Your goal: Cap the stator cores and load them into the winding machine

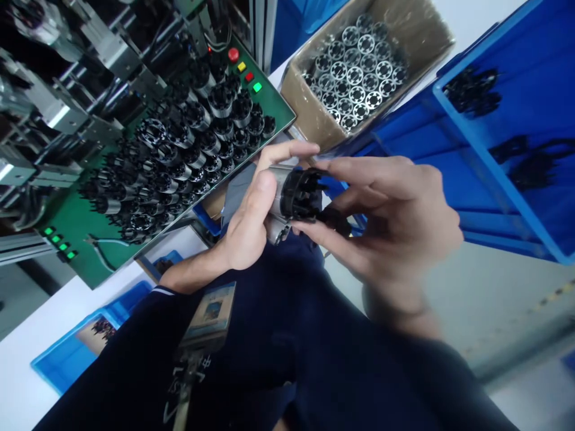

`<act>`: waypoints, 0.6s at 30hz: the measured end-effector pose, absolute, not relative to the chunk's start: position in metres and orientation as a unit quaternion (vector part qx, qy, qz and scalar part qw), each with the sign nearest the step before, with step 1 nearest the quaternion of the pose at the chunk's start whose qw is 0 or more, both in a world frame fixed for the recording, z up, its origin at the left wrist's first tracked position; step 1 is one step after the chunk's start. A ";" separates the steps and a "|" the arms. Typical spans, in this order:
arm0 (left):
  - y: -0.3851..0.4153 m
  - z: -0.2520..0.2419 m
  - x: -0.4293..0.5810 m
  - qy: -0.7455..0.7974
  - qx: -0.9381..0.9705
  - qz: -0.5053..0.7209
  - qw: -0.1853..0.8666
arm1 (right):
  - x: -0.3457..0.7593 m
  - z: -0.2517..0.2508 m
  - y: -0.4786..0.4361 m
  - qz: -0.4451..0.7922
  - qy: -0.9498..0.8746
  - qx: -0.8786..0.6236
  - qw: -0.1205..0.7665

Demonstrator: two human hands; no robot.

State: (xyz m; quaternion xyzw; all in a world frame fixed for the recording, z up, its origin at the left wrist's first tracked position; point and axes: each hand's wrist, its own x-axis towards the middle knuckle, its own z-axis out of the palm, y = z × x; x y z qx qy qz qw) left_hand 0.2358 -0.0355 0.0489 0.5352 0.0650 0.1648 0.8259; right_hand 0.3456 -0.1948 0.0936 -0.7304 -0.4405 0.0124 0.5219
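Note:
My left hand (251, 224) is closed around a silver metal motor core (279, 188), gripping it from the side. A black plastic end piece with prongs (300, 194) sits on the core's right end. Below it, a second silver metal part (277, 230) shows in the same hand, partly hidden. My right hand (399, 209) reaches in from the right, thumb and forefinger around the pronged end. A dark plastic piece (336, 221) shows beneath its curled fingers, smeared and partly covered, so its exact kind is unclear.
On the green machine bench (108, 257) stand several black-and-silver cores (179, 155), with pliers (103, 254) and lit buttons (257, 87) nearby. A cardboard box (309, 114) holds bare metal cores. Blue bins (498, 185) with black parts flank the right; another blue bin (58, 359) stands lower left.

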 end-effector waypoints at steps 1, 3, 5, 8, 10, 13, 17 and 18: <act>-0.035 0.050 0.238 0.061 0.542 0.168 0.821 | 0.347 0.094 -0.196 0.019 -0.445 -0.734 0.512; -0.035 0.051 0.244 0.071 0.549 0.168 0.816 | 0.351 0.095 -0.199 0.019 -0.461 -0.742 0.487; -0.035 0.052 0.250 0.089 0.553 0.160 0.813 | 0.354 0.095 -0.203 0.021 -0.462 -0.746 0.479; -0.035 0.051 0.255 0.111 0.569 0.147 0.801 | 0.359 0.093 -0.209 0.026 -0.457 -0.745 0.486; -0.036 0.048 0.257 0.109 0.577 0.140 0.797 | 0.361 0.091 -0.212 0.025 -0.454 -0.746 0.486; -0.033 0.043 0.260 0.091 0.587 0.135 0.793 | 0.364 0.086 -0.212 0.024 -0.444 -0.752 0.486; -0.027 0.038 0.262 0.053 0.591 0.112 0.797 | 0.368 0.076 -0.206 0.032 -0.451 -0.727 0.517; -0.026 0.036 0.262 0.054 0.584 0.098 0.804 | 0.369 0.073 -0.204 0.032 -0.455 -0.717 0.528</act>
